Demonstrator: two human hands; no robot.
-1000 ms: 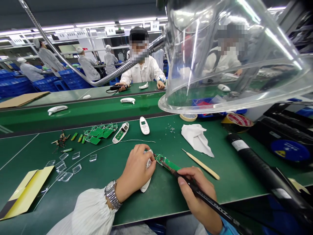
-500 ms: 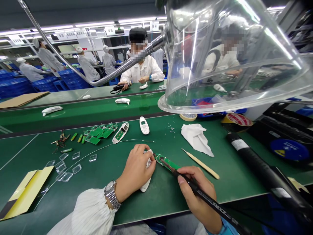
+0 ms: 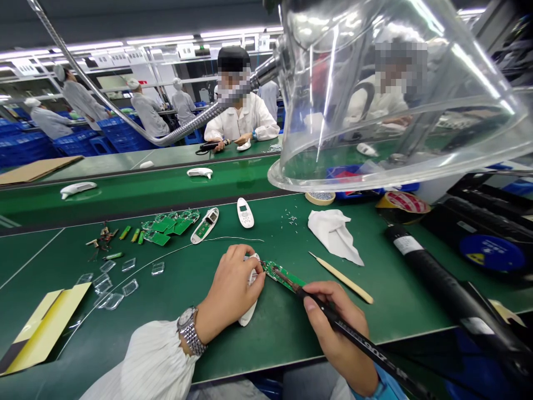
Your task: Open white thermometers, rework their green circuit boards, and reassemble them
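Observation:
My left hand grips a white plastic device housing, its fingers wrapped over the top. A green circuit board sticks out from the housing toward my right hand. That hand holds a black soldering iron like a pen, with its tip resting on the board near the housing. A thin wire curves across the mat behind my left hand. Where the tip meets the board, the joint is too small to make out.
On the green mat lie several green boards, clear plastic pieces, a white handset, a white cloth and a wooden stick. A clear fume hood hangs at upper right. White housings ride a green conveyor, with a co-worker beyond.
The white housings on the conveyor have moved left. The co-worker across the conveyor has brought both hands closer together. My hands and the iron have barely moved.

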